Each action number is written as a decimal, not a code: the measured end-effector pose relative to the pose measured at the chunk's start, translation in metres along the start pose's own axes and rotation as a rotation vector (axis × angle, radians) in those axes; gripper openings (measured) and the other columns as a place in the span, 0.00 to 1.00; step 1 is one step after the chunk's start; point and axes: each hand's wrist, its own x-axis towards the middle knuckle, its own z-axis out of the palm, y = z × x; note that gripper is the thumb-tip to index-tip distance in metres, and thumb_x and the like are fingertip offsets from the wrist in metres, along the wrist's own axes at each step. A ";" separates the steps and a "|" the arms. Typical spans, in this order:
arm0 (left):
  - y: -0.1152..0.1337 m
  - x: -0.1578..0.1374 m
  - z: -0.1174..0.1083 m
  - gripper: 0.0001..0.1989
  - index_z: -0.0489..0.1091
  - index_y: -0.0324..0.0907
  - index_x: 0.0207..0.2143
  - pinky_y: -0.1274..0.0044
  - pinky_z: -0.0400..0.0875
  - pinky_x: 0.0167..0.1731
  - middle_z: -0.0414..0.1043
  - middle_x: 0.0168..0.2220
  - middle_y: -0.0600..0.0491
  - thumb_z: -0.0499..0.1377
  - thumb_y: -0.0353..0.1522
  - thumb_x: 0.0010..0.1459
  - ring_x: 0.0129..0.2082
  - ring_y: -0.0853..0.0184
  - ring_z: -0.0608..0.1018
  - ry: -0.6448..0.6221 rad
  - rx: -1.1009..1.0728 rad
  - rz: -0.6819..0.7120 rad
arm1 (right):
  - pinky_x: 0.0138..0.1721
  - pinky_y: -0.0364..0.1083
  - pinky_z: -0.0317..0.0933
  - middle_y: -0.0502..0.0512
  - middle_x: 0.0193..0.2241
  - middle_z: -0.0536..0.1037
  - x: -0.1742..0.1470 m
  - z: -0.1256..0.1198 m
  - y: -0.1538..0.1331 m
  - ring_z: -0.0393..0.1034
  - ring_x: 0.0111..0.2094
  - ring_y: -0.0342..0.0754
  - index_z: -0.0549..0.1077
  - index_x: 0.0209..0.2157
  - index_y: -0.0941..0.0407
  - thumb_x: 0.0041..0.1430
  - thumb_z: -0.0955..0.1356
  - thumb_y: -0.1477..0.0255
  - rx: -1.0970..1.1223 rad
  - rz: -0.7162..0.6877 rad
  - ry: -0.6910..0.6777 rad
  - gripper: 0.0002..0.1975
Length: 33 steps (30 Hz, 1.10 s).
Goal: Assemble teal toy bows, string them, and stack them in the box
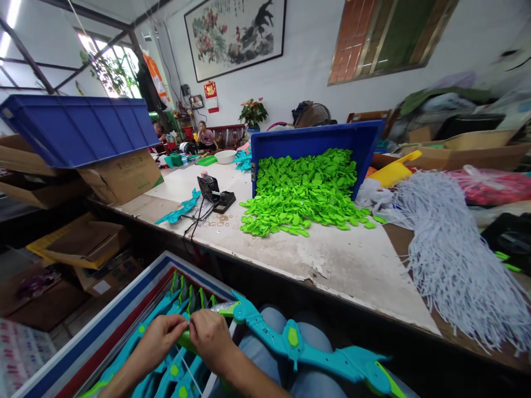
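My left hand point(168, 336) is closed in a pinch over an open striped box point(99, 323). Right beside it my right hand point(211, 338) is closed too, its knuckles hiding what lies between the fingers. A thin white string point(189, 369) runs below the hands, and green plastic shows under them. Several teal plastic toy bows point(155, 381) with bright green tips and hexagonal pieces lie side by side in the box. Across my lap, to the right of my right hand, rests another teal toy bow point(309, 354) with a green hexagon at its middle.
A tipped blue bin point(317, 135) spills bright green plastic pieces point(305, 193) onto the worktable point(344, 265). Left of them are a black tape dispenser point(213, 190), rubber bands and teal parts point(180, 210). White strings point(452, 260) hang over the right side. A person point(206, 137) sits at the back.
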 end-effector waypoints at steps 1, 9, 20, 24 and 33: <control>-0.002 0.000 0.001 0.22 0.70 0.39 0.18 0.77 0.60 0.27 0.65 0.19 0.54 0.55 0.49 0.45 0.24 0.67 0.65 0.012 -0.008 0.003 | 0.28 0.44 0.54 0.52 0.23 0.71 0.000 0.001 0.000 0.66 0.26 0.46 0.64 0.28 0.56 0.66 0.56 0.71 -0.003 0.016 -0.007 0.13; -0.003 0.003 0.004 0.22 0.68 0.40 0.16 0.78 0.58 0.25 0.62 0.17 0.55 0.56 0.49 0.45 0.23 0.68 0.64 0.087 -0.012 0.034 | 0.29 0.43 0.55 0.52 0.24 0.71 0.008 0.006 0.009 0.66 0.27 0.45 0.66 0.29 0.56 0.58 0.61 0.75 0.030 0.248 -0.057 0.06; -0.004 0.000 0.004 0.23 0.76 0.42 0.24 0.68 0.68 0.39 0.74 0.29 0.46 0.58 0.53 0.44 0.34 0.57 0.74 0.192 -0.008 0.073 | 0.38 0.47 0.61 0.55 0.35 0.75 -0.046 -0.074 0.053 0.68 0.37 0.50 0.71 0.35 0.55 0.58 0.67 0.71 0.025 0.366 -0.275 0.03; -0.015 0.002 0.013 0.19 0.76 0.46 0.24 0.61 0.55 0.57 0.70 0.52 0.45 0.61 0.51 0.45 0.56 0.48 0.65 0.320 0.019 0.230 | 0.47 0.54 0.61 0.60 0.48 0.72 -0.102 -0.107 0.082 0.66 0.49 0.57 0.71 0.47 0.52 0.53 0.70 0.66 -0.159 0.475 -0.396 0.18; -0.043 0.017 0.056 0.24 0.70 0.43 0.33 0.71 0.70 0.40 0.74 0.31 0.53 0.64 0.52 0.43 0.35 0.61 0.76 0.072 -0.767 0.033 | 0.50 0.58 0.61 0.63 0.54 0.68 -0.193 -0.119 0.105 0.62 0.54 0.63 0.62 0.59 0.49 0.48 0.66 0.79 -0.593 0.437 -0.304 0.34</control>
